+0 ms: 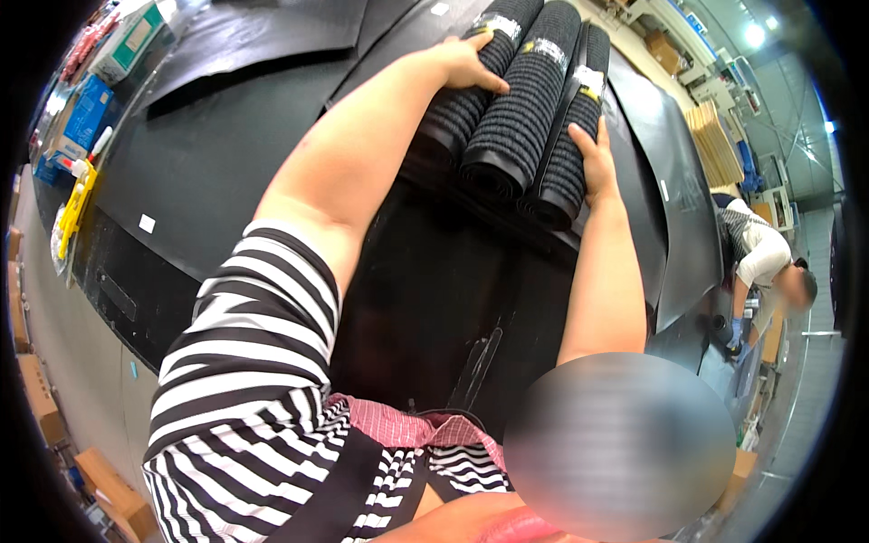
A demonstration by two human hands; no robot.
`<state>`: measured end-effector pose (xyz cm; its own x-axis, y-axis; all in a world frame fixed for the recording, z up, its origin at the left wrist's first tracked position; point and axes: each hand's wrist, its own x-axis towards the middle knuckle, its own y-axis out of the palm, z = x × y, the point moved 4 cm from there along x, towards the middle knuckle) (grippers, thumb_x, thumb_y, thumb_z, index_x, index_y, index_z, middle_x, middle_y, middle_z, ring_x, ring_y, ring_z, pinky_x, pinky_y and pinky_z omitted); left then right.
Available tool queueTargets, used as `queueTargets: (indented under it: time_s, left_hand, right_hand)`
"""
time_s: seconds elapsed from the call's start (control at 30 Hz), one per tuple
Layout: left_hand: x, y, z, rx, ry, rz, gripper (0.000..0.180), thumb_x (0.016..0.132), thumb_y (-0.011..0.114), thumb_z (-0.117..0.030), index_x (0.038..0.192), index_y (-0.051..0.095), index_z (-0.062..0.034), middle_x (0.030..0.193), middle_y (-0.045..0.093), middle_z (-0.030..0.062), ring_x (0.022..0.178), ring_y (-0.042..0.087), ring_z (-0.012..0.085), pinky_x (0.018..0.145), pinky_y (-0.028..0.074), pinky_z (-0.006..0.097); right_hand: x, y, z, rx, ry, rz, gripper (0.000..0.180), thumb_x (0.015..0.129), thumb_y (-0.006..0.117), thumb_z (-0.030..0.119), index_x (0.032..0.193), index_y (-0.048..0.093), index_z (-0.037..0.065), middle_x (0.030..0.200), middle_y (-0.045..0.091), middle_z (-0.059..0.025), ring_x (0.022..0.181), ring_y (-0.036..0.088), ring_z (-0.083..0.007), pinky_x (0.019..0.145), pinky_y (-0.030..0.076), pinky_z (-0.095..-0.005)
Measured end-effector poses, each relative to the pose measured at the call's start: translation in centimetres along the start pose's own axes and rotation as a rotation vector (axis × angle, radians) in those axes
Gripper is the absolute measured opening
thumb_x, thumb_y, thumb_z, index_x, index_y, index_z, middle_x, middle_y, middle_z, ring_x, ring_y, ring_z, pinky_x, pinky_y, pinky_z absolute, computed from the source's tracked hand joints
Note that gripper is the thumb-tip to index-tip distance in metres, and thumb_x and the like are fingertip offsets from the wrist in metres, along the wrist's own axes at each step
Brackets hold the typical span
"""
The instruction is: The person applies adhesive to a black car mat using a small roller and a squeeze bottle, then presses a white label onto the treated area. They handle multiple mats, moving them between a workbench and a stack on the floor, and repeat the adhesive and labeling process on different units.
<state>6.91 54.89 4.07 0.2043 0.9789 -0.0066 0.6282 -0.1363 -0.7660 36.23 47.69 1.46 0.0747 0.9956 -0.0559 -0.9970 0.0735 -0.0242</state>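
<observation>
Black ribbed rolls (pixel 520 118) are probably handling heavy but springy; we are touching the outer two, left hand (pixel 467 65) and right hand (pixel 597 161) spread wide, their flanks seeming best for gripping.

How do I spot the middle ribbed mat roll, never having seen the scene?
Start at the black work surface and look to its far part, where the person's left hand and right hand are. Between them lies the middle ribbed mat roll, dark with a pale band. Only it has a neighbour on both sides: left roll and right roll.
</observation>
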Motion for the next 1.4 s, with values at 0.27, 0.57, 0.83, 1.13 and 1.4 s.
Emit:
queueTargets:
  time_s: [0.27,0.57,0.83,1.13,1.4]
  left_hand:
    - [-0.4,-0.7,-3.7,0.243,0.109,-0.15,0.097,0.077,0.075,-0.068,0.156,0.043,-0.0207,0.157,0.042,0.0228,0.145,0.041,0.0401,0.119,0.035,0.047]
    - [-40.8,5.2,-3.4,-0.344,0.676,0.069,0.036,0.085,0.071,0.0,0.121,0.069,-0.0041,0.142,0.059,0.0233,0.135,0.055,0.0396,0.112,0.042,0.046]
    - [-57.8,8.5,-4.5,-0.45,0.493,0.364,0.024,0.086,0.076,-0.007,0.11,0.074,-0.0071,0.128,0.068,0.0131,0.114,0.067,0.0301,0.096,0.055,0.04]
    - [-64.4,4.8,-9.6,-0.342,0.639,0.09,0.033,0.087,0.075,-0.012,0.119,0.069,-0.0065,0.127,0.066,0.0153,0.12,0.062,0.0344,0.103,0.049,0.045]
    - [-72.4,4.0,-6.3,-0.246,0.397,0.154,0.05,0.087,0.077,-0.014,0.133,0.061,-0.0077,0.134,0.062,0.0142,0.123,0.061,0.0328,0.1,0.053,0.042]
  right_hand:
    - [-2.4,-3.6,2.5,-0.569,-0.168,-0.232,0.079,0.089,0.075,0.048,0.149,0.05,0.003,0.127,0.066,-0.0175,0.11,0.066,-0.0287,0.095,0.053,-0.0363]
    - [-51.4,-21.5,5.8,-0.506,-0.093,-0.733,0.042,0.088,0.078,0.002,0.129,0.067,0.001,0.089,0.056,0.0045,0.078,0.05,-0.004,0.074,0.043,-0.0203]
    - [-62.0,-14.0,-1.0,-0.996,-0.04,-0.299,0.088,0.071,0.085,0.02,0.151,0.048,0.013,0.144,0.052,-0.0218,0.137,0.047,-0.0406,0.116,0.037,-0.0446]
    - [-62.6,-9.7,-6.1,-0.894,-0.367,-0.301,0.064,0.075,0.068,0.002,0.137,0.057,0.007,0.122,0.064,-0.018,0.111,0.064,-0.0362,0.097,0.051,-0.0409]
    - [-64.1,9.3,0.2,-0.379,-0.324,0.452,0.093,0.075,0.078,0.003,0.156,0.033,0.007,0.111,0.068,-0.0111,0.099,0.069,-0.0243,0.094,0.053,-0.0358]
